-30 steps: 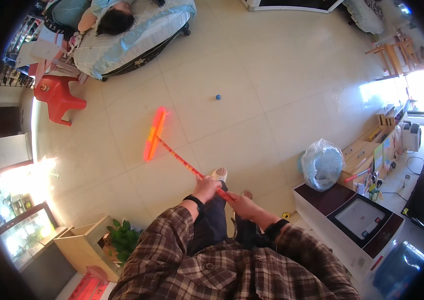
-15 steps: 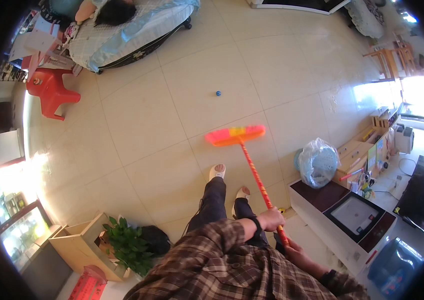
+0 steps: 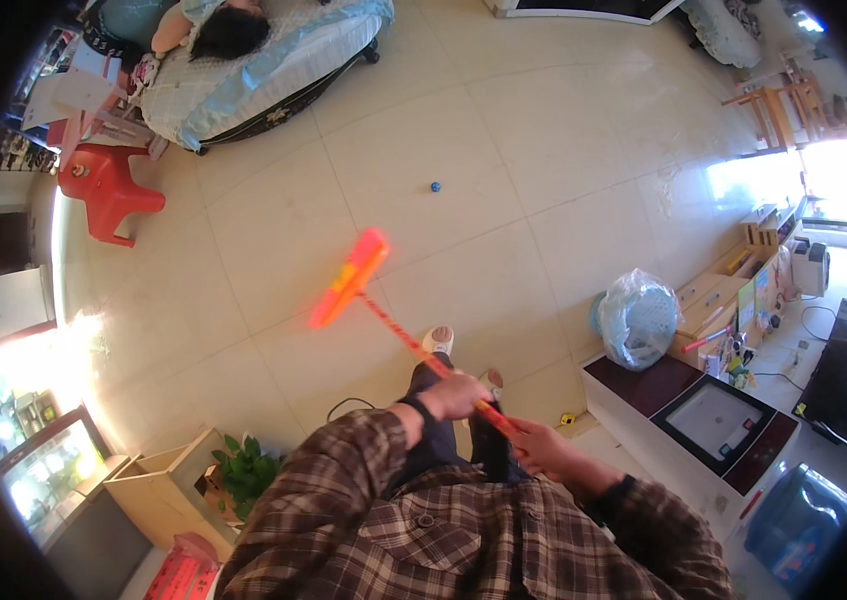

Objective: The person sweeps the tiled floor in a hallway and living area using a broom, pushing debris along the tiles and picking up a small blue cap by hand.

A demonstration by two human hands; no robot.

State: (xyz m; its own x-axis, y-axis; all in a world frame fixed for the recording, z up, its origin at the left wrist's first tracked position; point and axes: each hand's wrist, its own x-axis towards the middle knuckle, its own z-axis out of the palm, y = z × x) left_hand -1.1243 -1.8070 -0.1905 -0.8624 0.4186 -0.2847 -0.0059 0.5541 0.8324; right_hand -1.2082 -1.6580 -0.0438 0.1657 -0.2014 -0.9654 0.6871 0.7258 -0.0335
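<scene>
Both hands grip the red and yellow handle of a broom point(image 3: 396, 335), which slants from lower right to upper left across my front. My left hand point(image 3: 452, 396) is wrapped round the shaft partway up, just over my legs. Closer to the handle's top end, my right hand point(image 3: 542, 449) is closed on it too. The broom's orange and pink head point(image 3: 350, 280) is out on the tiled floor, ahead and left of my feet, slightly smeared by motion. Farther ahead lies a small blue ball point(image 3: 436, 187), apart from the broom.
A red plastic stool point(image 3: 109, 190) and a bed point(image 3: 274, 75) with a person lying on it are at the far left. To the right stand a cabinet point(image 3: 644, 385), a plastic-lined blue bin point(image 3: 641, 320) and wooden drawers point(image 3: 709, 290). A leafy plant point(image 3: 244, 470) is at lower left.
The broom head has swung left and turned from nearly level to steeply slanted. Both hands have shifted left with the handle. The blue ball stays in place.
</scene>
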